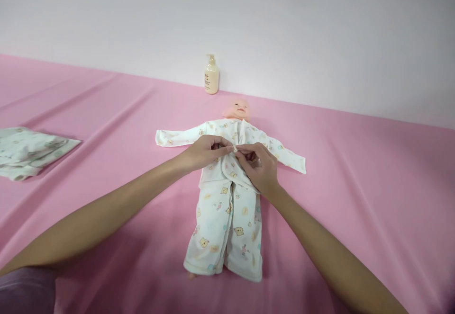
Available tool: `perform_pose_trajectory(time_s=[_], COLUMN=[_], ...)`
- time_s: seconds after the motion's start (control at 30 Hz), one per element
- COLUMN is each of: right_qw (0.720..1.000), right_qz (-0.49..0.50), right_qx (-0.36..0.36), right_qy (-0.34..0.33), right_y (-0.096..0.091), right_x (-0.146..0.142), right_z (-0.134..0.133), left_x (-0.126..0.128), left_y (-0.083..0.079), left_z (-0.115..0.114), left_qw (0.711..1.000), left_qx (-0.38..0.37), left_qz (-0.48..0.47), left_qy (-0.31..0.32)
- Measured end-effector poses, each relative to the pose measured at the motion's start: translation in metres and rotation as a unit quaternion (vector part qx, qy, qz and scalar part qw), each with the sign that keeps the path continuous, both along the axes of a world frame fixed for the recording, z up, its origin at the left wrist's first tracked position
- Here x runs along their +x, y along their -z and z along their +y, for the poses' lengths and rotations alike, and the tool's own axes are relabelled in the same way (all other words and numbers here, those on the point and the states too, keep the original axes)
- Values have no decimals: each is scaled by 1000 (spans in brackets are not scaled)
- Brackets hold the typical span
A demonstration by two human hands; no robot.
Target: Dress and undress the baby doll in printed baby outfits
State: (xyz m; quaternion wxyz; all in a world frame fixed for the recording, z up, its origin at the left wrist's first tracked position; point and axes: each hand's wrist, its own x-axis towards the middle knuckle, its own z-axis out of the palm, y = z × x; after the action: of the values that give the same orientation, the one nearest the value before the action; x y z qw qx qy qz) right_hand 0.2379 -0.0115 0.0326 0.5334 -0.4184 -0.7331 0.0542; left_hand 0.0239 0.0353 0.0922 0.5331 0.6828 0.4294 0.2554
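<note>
Doll (227,181) lengthwise, head (241,110) toward wall (320,44)

Pump bottle (212,79) and cloth (30,152) on pink sheet (106,105).

Doll's head (240,110): looked like smooth plastic.
Printed jacket (213,174): was matt, soft-looking cloth.
Printed trousers (213,226): were matt cloth, lightly creased.
Pump bottle (212,79): looked like glossy plastic.
Pink sheet (355,200): was matt cloth, softly rucked.
Wall (302,39): looked smooth, matt.

Shirt front (232,168) partly hidden behind fingers (250,148); cloth (33,153) cut by left edge.
</note>
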Motion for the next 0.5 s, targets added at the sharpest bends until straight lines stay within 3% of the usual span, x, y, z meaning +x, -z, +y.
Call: perform_pose_trajectory(time_s=[0.17,0.3,0.5], right_qw=[996,992,988], right_qz=[-71,-104,-133], right_qx=[51,49,60], right_qy=[33,49,51], right_y=[-2,-3,-7], right_x=[-2,-3,-3], right_z=[-1,-2,-2], left_x=[3,4,9], left_y=[-1,-2,3], left_z=[-3,-5,-5], left_qw=[1000,1000,996], left_qx=[-1,7,78], left_qz=[8,21,38], left_qy=[-11,-19,-13])
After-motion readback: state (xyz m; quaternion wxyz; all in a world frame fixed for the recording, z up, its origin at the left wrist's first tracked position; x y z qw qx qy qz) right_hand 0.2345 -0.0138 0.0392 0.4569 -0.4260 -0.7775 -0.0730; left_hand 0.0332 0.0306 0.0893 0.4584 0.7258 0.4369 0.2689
